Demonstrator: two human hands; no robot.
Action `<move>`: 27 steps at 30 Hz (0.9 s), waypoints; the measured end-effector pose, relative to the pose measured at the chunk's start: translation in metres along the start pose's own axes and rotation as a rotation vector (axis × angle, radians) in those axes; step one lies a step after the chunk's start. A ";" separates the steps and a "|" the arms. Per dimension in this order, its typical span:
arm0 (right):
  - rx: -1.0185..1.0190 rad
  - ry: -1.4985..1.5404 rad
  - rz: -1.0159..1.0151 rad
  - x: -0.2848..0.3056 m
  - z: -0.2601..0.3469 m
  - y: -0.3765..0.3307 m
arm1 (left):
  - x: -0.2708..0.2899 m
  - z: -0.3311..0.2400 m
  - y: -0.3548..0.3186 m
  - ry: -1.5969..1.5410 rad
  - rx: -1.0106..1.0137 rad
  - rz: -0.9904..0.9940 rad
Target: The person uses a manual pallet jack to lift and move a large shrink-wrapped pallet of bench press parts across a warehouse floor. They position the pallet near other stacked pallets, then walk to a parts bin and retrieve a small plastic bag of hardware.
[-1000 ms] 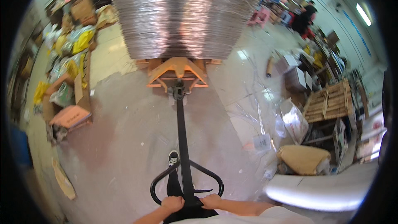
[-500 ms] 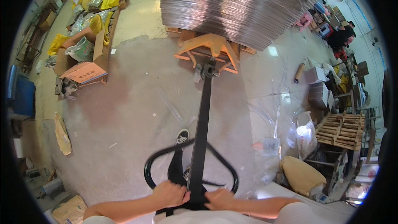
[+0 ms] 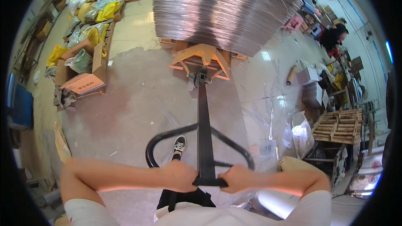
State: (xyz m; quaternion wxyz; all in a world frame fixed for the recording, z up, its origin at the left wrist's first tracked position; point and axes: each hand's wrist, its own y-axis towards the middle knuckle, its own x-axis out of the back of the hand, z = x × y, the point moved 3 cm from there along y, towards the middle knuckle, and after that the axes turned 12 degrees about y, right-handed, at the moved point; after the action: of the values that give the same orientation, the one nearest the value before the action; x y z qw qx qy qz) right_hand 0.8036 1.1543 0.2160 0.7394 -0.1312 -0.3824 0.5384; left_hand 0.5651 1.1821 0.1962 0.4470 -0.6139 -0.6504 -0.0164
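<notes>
Both hands hold a hand pallet truck by the end bar of its black handle [image 3: 205, 142]. My left hand [image 3: 180, 176] is wrapped round the bar left of the shaft, my right hand [image 3: 235, 178] round it on the right. The looped side grips curve out beyond both hands. From here the shaft runs forward to the orange pallet truck body [image 3: 204, 53]. Its forks are hidden beneath a wooden pallet [image 3: 167, 42] bearing a tall stack of thin grey sheets [image 3: 201, 12]. One shoe [image 3: 179, 143] shows inside the left loop.
On the left stand an open carton [image 3: 99, 65] and a pallet heaped with yellow and clear bags [image 3: 90, 21]. To the right are a slatted wooden pallet [image 3: 339, 125], a white sack [image 3: 302, 132], and a cardboard tube [image 3: 291, 75]. A person in dark clothes [image 3: 333, 35] is farther off.
My hands and the handle end have risen away from my body, with my elbows now bent outward. The stack and truck body appear slightly farther left and lower.
</notes>
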 end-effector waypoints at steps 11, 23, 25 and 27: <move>-0.037 0.159 0.042 -0.349 -0.166 0.138 | -0.368 0.072 0.115 -0.036 0.088 0.080; -0.028 0.005 0.134 0.018 -0.012 -0.018 | 0.016 -0.021 0.025 0.070 -0.041 0.074; 0.044 0.049 0.146 -0.035 -0.030 0.003 | -0.037 -0.010 0.035 0.052 -0.073 0.102; 0.045 0.122 0.125 -0.140 -0.058 0.039 | -0.139 0.006 0.048 0.018 -0.058 0.121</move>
State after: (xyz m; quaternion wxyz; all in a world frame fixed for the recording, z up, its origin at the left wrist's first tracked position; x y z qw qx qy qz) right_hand 0.7992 1.0568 0.0939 0.7290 -0.1705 -0.3155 0.5830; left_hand 0.5793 1.0888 0.0839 0.4351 -0.6646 -0.6073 -0.0136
